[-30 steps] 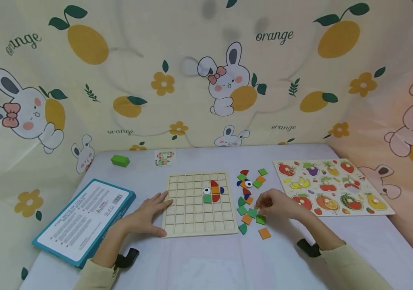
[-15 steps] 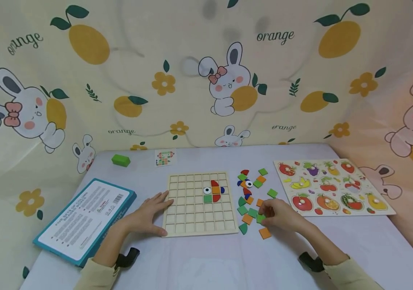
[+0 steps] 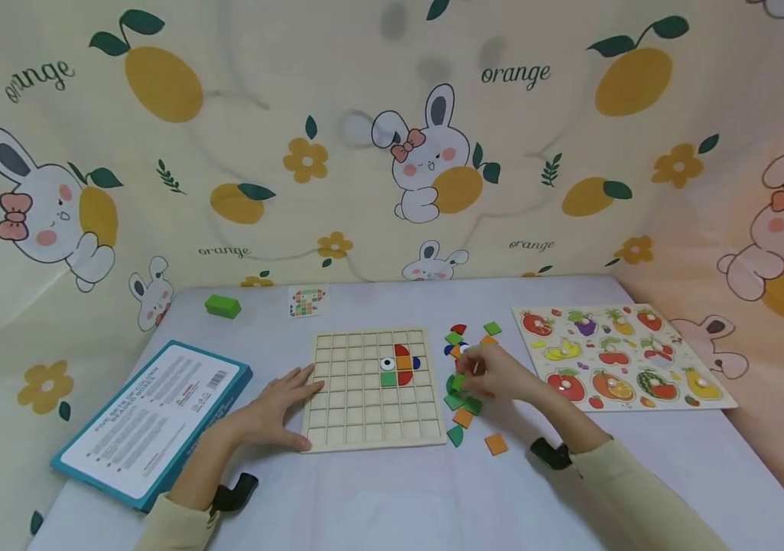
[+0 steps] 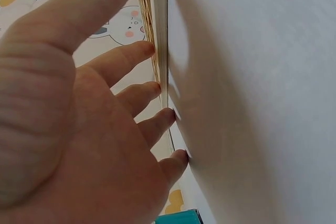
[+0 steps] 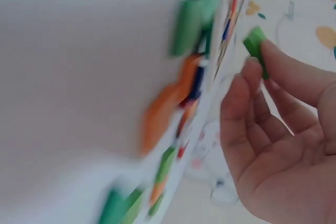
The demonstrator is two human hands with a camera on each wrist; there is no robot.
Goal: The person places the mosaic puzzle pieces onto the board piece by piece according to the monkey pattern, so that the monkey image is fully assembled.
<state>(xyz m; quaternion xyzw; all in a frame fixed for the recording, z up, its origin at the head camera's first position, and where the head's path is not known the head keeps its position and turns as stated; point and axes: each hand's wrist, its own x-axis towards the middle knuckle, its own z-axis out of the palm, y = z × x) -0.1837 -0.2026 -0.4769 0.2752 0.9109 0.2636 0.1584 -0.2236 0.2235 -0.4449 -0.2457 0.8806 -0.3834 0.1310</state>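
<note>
My right hand (image 3: 502,375) pinches a green square tile (image 5: 256,43) between thumb and fingertips, above the loose pieces in the head view. The left hand (image 3: 276,405) lies spread at the left edge of a wooden grid board (image 3: 350,413), thumb at its near left corner. In the left wrist view the fingers (image 4: 144,97) run along the board's side. Toward the board's upper right sit a white eye tile (image 3: 388,364), a green square (image 3: 388,379), red quarter-rounds (image 3: 402,350), orange squares and a blue half-round (image 3: 416,363).
Loose tiles are strewn right of the board, among them an orange square (image 3: 496,444) and a green quarter-round (image 3: 455,436). A fruit puzzle board (image 3: 612,390) lies farther right. A pattern card (image 3: 307,302) and green block (image 3: 222,306) stand behind; a blue-edged box (image 3: 151,421) lies left.
The right hand reached the near green tiles, picked one up and carried it left and away over the other pieces. The left hand has stayed at the board's edge.
</note>
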